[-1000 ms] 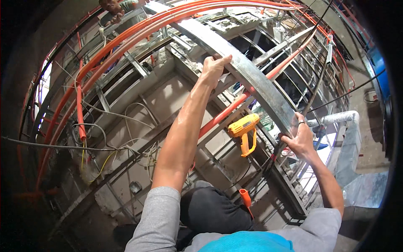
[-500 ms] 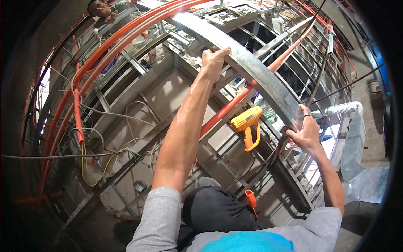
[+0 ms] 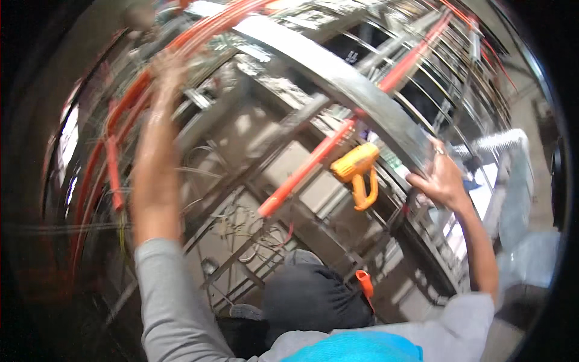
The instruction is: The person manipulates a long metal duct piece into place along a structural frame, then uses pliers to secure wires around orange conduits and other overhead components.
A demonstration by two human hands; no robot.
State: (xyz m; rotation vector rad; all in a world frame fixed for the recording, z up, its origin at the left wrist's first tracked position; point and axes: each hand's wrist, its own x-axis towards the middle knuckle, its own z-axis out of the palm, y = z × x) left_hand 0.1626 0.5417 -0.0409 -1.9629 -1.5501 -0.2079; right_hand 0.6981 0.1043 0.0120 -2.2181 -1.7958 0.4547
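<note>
Gripping the lower stretch of the curved grey metal beam (image 3: 356,90), the right hand (image 3: 443,180) had its fingers bent over the beam's edge, the thumb spread apart from them; the beam ran on up and to the left from that grasp, arching across the framework. The left hand (image 3: 166,66) was raised well away from the beam, near the bundle of orange conduits (image 3: 129,105), and was too blurred to tell whether its fingers were spread or closed, or whether it touched anything. The beam looked flat, smooth and dull-shiny. The conduits were round, glossy tubes following the frame's curve, and one straight orange tube (image 3: 313,163) slanted beneath the beam. A yellow pistol-shaped tool (image 3: 357,172) of hard plastic hung just left of the right hand, apart from it. Thin wires (image 3: 238,220) looped loosely inside the steel frame below. Half a second earlier the left hand had rested on the beam's upper part; now it was off it and further left, while the right hand remained on the lower part
</note>
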